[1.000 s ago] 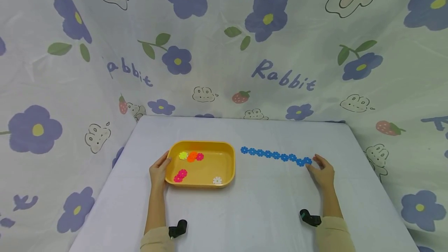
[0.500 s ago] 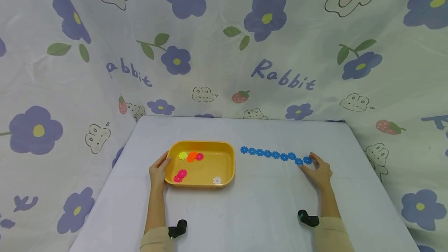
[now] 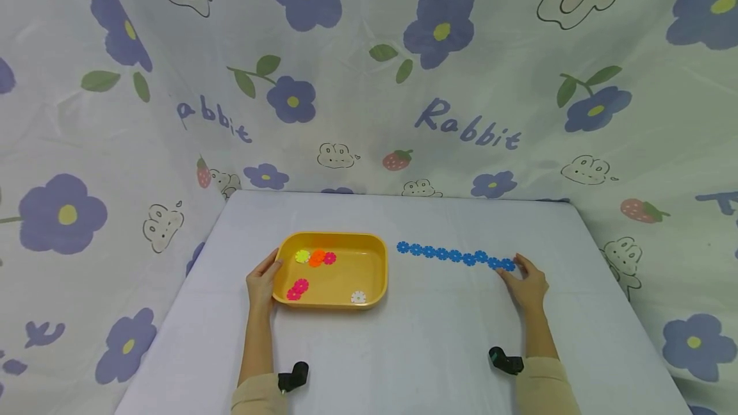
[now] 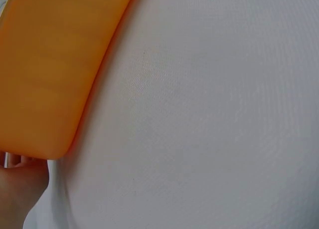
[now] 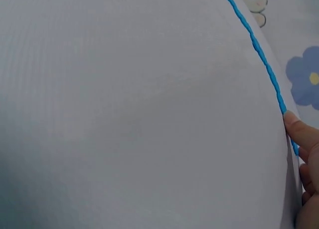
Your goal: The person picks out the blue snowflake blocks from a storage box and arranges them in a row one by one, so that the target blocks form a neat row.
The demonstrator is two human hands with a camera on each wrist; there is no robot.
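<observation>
On the left, my left hand (image 3: 261,284) grips the left end of a yellow tray (image 3: 330,302), thumb at the rim. In the left wrist view the tray's outer wall (image 4: 55,74) shows, with the hand (image 4: 22,184) at its end. Blue flower-shaped discs lie in a row (image 3: 442,253) on the table, running right from beside the tray. At the row's right end, my right hand (image 3: 527,284) holds the last blue disc (image 3: 507,264) between thumb and finger. The right wrist view shows the row edge-on (image 5: 269,69), thumb (image 5: 299,131) against it.
Inside the tray lie a yellow-green disc (image 3: 302,257), orange discs (image 3: 316,259), several pink discs (image 3: 300,286) and a white one (image 3: 359,298). A white cloth (image 3: 426,351) covers the table. Printed curtains (image 3: 369,82) rise behind and beside it.
My right hand shifted left, then slightly back right. The end blue disc, briefly apart from its neighbour, now sits level against it. My left hand and the tray stay put.
</observation>
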